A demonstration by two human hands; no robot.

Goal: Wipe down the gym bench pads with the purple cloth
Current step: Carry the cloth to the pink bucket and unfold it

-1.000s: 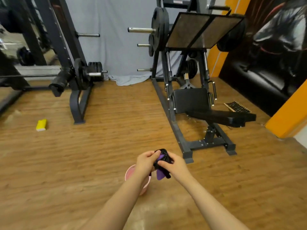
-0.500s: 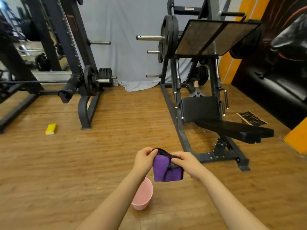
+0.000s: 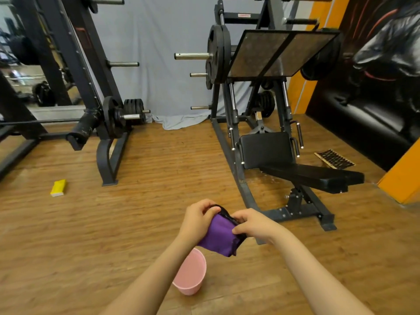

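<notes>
Head view, the only one. Purple cloth point(image 3: 219, 237) held up in front of the body, above and just beyond a pink bucket point(image 3: 191, 275) standing on the wood floor point(image 3: 159, 178). Left hand point(image 3: 197, 220) curled round the cloth's upper left edge; right hand point(image 3: 254, 223) pinching the dark-trimmed top edge on the other side. Both hands closed on the fabric, close together, the cloth hanging as a folded pad between them.

Changed over the last second: bunched into a dark wad with only a purple scrap showing, then opened into a flat purple square, now tilted and drawn out a little wider between the hands. Probably a sign that wringing or refolding is over and a clean face is being readied for wiping. Also nearer to the machine than a second ago, with the leg-press frame larger and more central, and the bucket now closer to the body than the hands.

No wiping begun yet: seat pad point(image 3: 316, 176) and back pad point(image 3: 266, 150) well apart from the cloth, ahead and to the right, untouched. Off to the left on the floor, a yellow sponge point(image 3: 58, 188), away from everything.
</notes>
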